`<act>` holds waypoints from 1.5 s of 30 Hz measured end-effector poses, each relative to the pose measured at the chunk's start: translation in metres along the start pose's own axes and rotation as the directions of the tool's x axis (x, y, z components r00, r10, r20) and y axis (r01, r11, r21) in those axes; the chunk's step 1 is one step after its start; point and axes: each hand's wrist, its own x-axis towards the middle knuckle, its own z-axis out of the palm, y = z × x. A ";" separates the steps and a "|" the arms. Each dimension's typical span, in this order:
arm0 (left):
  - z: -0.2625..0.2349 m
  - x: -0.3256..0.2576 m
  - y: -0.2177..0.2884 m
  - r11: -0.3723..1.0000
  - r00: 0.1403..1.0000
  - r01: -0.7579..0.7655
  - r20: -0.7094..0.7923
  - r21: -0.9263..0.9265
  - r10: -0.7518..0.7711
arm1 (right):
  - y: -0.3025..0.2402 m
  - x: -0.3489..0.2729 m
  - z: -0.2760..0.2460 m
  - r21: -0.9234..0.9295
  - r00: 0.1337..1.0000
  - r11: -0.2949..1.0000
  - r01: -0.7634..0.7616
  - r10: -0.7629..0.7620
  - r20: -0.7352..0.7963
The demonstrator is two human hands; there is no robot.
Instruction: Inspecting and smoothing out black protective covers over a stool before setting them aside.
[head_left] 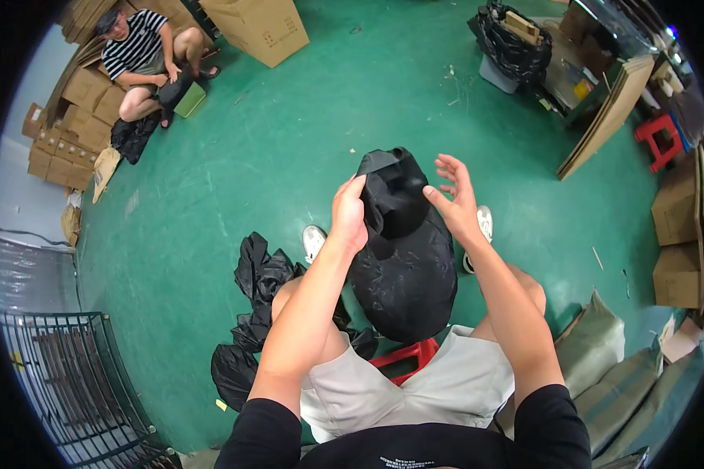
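Observation:
A bulging black fabric bag (403, 277) stands between my knees, its loose upper part (395, 191) gathered into folds with a dark hollow. My left hand (350, 215) is closed on the left edge of that upper fabric, thumb along the outside. On the other side my right hand (455, 199) has its fingers spread and raised. Its thumb tip is at the fabric's right edge; whether it touches I cannot tell. What fills the bag is hidden. More crumpled black fabric (258, 273) lies on the floor beside my left leg.
A red stool (414, 359) shows under me. At far left a person (145, 59) sits by stacked cartons (86, 90). A large carton (266, 31) and a bin with a black liner (508, 47) stand farther off. Sacks (594, 344) lie at right, a metal rack (78, 375) at left.

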 end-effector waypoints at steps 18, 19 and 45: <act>-0.019 -0.037 0.016 0.854 0.871 0.418 0.404 -0.311 -0.279 | -0.027 -0.026 -0.032 0.533 0.700 0.506 -0.678 0.224 0.678; -0.023 -0.036 0.016 0.854 0.868 0.424 0.404 -0.303 -0.288 | -0.030 -0.026 -0.033 0.545 0.677 0.449 -0.708 0.211 0.705; -0.051 -0.050 0.026 0.931 0.833 0.185 0.553 -0.315 0.021 | -0.030 -0.016 -0.035 0.750 0.807 0.368 -0.550 0.003 0.591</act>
